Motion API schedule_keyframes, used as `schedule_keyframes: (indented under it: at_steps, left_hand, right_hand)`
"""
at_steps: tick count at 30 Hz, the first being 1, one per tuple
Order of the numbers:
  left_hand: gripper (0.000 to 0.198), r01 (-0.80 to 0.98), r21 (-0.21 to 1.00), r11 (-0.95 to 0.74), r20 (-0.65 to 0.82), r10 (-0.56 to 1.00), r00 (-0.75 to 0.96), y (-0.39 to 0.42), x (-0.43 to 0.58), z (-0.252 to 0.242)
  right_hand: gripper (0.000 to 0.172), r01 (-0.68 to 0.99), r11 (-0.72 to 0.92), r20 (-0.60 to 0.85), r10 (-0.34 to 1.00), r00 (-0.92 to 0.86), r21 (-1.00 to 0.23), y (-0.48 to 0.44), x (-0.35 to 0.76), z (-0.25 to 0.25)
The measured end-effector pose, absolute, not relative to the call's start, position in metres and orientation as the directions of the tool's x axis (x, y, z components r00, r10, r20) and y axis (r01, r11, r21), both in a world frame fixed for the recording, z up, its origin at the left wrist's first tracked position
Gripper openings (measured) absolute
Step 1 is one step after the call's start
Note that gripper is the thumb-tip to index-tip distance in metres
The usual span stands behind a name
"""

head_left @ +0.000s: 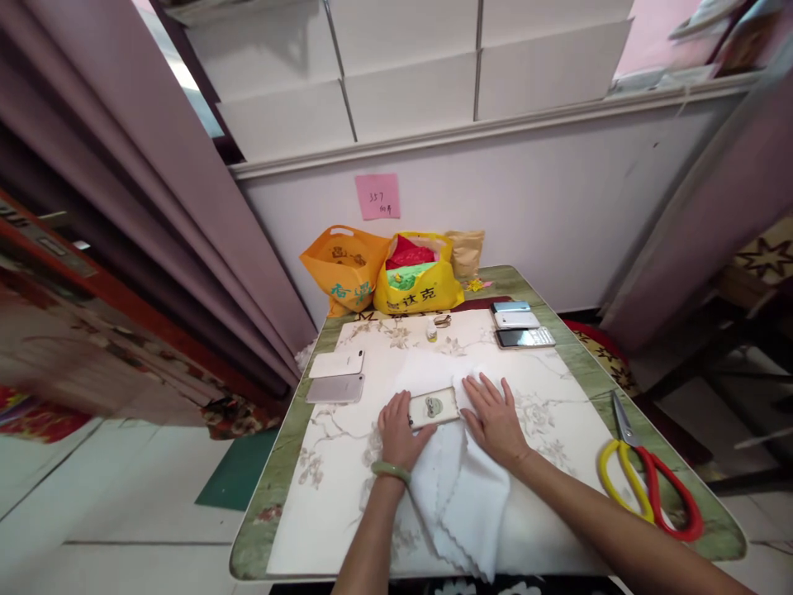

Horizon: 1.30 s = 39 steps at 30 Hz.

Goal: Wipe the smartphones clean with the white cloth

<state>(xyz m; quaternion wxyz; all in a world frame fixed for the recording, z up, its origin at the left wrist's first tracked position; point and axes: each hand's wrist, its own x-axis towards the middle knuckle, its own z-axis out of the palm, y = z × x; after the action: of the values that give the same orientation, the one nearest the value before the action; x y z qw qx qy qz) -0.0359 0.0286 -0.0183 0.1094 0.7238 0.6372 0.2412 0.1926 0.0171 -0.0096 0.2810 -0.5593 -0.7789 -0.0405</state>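
A phone [434, 406] in a pale case lies back up on a white cloth [458, 496], a round grey-green ring holder on its back. My left hand [401, 428], with a green bangle at the wrist, grips the phone's left end, thumb along the near edge. Flat on the cloth just right of the phone rests my right hand [496, 421], fingers stretched out and holding nothing. The cloth spreads under the phone and hangs in folds toward the table's near edge.
Two phones [335, 376] lie at left, several more [525, 337] at back right. Scissors [648, 471] with yellow and red handles lie at right. Orange [344, 264] and yellow bags [421, 297] and a brown pouch [466, 252] stand at the back, behind a small white bottle [432, 330].
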Motion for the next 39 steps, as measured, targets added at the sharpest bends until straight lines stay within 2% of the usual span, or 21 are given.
schedule_keyframes:
  at_steps: [3,8,10,16,23,39]
  left_hand:
    - [0.075,0.868,0.471,-0.155,0.21,0.976,0.06,0.029,-0.036,-0.019]
    - [0.072,0.874,0.466,-0.14,0.209,0.977,0.045,0.029,-0.036,-0.018]
    - [0.071,0.873,0.466,-0.142,0.207,0.977,0.048,0.029,-0.036,-0.017]
    - [0.069,0.881,0.446,-0.157,0.241,0.969,0.051,0.029,-0.038,-0.019]
    - [0.072,0.888,0.433,-0.151,0.215,0.975,0.061,0.03,-0.039,-0.019]
    - [0.068,0.882,0.443,-0.163,0.246,0.968,0.055,0.033,-0.04,-0.02]
  right_hand:
    - [0.05,0.874,0.432,0.538,0.802,-0.26,-0.222,0.015,0.193,-0.005]
    - [0.03,0.84,0.478,0.572,0.776,-0.265,-0.258,0.011,0.191,-0.004]
    - [0.027,0.838,0.468,0.575,0.781,-0.245,-0.279,0.01,0.191,-0.007]
    - [0.031,0.833,0.47,0.591,0.773,-0.229,-0.292,0.011,0.19,-0.014]
    - [0.034,0.817,0.475,0.583,0.781,-0.222,-0.326,0.014,0.189,-0.021]
    - [0.033,0.829,0.467,0.564,0.791,-0.238,-0.306,0.015,0.191,-0.02]
